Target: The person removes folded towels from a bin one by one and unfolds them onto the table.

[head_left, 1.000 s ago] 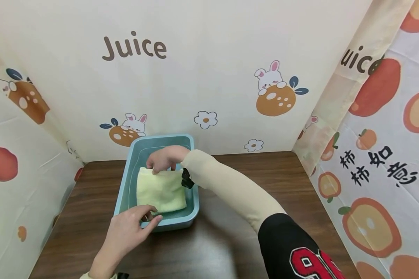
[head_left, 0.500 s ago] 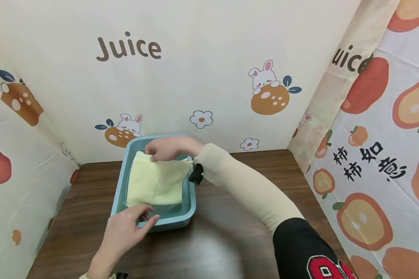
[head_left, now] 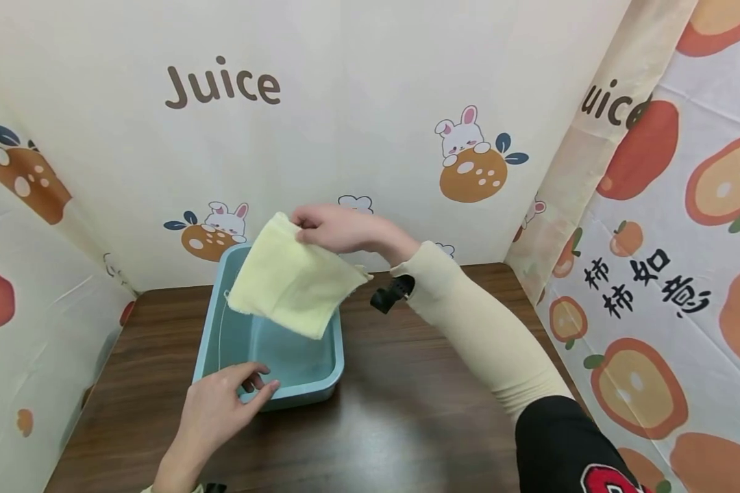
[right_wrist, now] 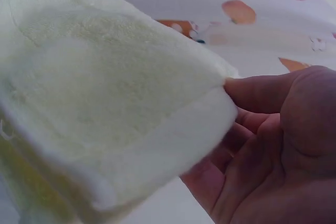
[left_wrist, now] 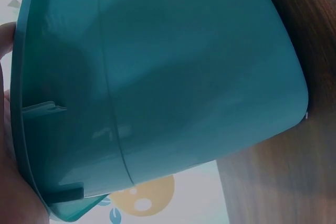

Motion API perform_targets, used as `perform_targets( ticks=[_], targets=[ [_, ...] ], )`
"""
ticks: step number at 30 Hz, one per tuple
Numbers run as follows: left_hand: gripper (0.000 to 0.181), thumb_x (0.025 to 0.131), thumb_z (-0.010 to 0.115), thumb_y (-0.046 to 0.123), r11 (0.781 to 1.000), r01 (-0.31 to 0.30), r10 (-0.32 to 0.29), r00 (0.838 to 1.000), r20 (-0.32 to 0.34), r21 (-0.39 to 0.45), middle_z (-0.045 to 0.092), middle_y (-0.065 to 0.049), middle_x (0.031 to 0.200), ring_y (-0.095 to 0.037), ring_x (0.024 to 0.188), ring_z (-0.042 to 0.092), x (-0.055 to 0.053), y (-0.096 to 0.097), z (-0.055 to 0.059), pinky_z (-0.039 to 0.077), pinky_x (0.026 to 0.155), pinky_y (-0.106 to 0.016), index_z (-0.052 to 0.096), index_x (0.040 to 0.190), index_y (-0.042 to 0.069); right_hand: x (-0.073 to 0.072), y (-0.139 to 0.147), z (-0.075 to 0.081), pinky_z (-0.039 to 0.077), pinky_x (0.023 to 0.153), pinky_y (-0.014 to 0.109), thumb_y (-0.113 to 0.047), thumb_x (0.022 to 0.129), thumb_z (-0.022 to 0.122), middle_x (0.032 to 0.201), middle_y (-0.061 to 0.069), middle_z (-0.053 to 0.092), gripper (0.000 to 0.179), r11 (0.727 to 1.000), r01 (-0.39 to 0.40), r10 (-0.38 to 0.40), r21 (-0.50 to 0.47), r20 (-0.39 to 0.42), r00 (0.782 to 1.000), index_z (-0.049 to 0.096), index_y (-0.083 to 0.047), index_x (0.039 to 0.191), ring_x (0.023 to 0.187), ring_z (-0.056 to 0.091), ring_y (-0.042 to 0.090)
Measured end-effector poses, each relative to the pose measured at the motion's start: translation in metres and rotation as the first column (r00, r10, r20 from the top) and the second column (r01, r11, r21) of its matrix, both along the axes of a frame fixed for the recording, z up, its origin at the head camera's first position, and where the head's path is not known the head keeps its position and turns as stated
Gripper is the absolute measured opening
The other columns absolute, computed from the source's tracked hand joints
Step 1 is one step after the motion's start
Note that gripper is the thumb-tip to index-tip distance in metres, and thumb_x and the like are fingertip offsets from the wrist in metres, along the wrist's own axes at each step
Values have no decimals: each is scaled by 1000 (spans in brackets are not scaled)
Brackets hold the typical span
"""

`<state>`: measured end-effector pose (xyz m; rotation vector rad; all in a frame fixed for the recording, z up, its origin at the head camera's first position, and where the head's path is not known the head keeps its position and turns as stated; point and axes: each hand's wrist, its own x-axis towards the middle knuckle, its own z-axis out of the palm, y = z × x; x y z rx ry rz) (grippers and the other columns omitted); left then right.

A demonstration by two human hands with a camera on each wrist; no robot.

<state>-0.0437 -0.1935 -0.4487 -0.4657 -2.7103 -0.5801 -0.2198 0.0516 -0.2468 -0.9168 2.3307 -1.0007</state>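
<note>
A folded pale yellow towel (head_left: 292,277) hangs tilted above the blue plastic basin (head_left: 338,366). My right hand (head_left: 345,229) pinches its upper edge between thumb and fingers. In the right wrist view, the thumb lies on the upper face of the towel (right_wrist: 105,87), with the other fingers partly hidden beneath. My left hand (head_left: 216,407) holds the basin's rim at the near left corner, its fingers bent over the edge. The left wrist view shows the basin's outer wall (left_wrist: 199,87), and only part of the left hand (left_wrist: 18,192) appears at that view's border.
The basin stands on a dark brown wooden table (head_left: 407,383), close to the back. Printed cloth walls (head_left: 370,123) rise behind the table and along both sides. A thin pale thread (head_left: 220,335) hangs from the towel's left corner.
My right hand has lifted the towel up and to the right, from inside the basin to above it, uncovering the basin's floor. The left hand has stayed at the rim.
</note>
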Motion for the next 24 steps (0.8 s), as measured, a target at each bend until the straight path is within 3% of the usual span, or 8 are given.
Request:
perform_targets(
  ticks=[8, 15, 20, 24],
  targets=[
    [21, 80, 81, 43, 1000, 11, -11, 1000, -6, 13, 57, 25, 69, 2, 61, 55, 0, -1, 1, 43, 49, -22, 74, 86, 25, 3, 45, 14, 47, 69, 29, -11, 105, 47, 102, 9, 63, 16, 975, 167, -150, -147, 116, 982, 57, -5, 115, 79, 57, 18],
    [21, 78, 82, 42, 1000, 8, -8, 1000, -17, 22, 58, 24, 70, 3, 61, 55, -3, -5, 0, 41, 48, -22, 73, 87, 26, 7, 88, 17, 48, 64, 31, -10, 105, 46, 100, 12, 61, 11, 945, 267, -245, -187, 134, 960, 53, -4, 110, 77, 56, 20],
    [21, 79, 81, 43, 1000, 8, -8, 1000, -9, 24, 59, 23, 70, 3, 62, 55, -3, -6, -1, 41, 48, -23, 73, 88, 26, 12, 118, 5, 51, 64, 33, -9, 105, 44, 101, 14, 61, 12, 925, 337, -315, -177, 140, 939, 51, -2, 112, 77, 59, 23],
    [21, 80, 81, 43, 1000, 6, -6, 1000, 1, 22, 59, 23, 71, 3, 62, 56, -2, -6, 0, 41, 48, -23, 73, 89, 26, 19, 141, -16, 52, 64, 32, -11, 105, 44, 100, 15, 61, 16, 906, 393, -370, -158, 152, 916, 51, 0, 115, 76, 60, 22]
  ],
)
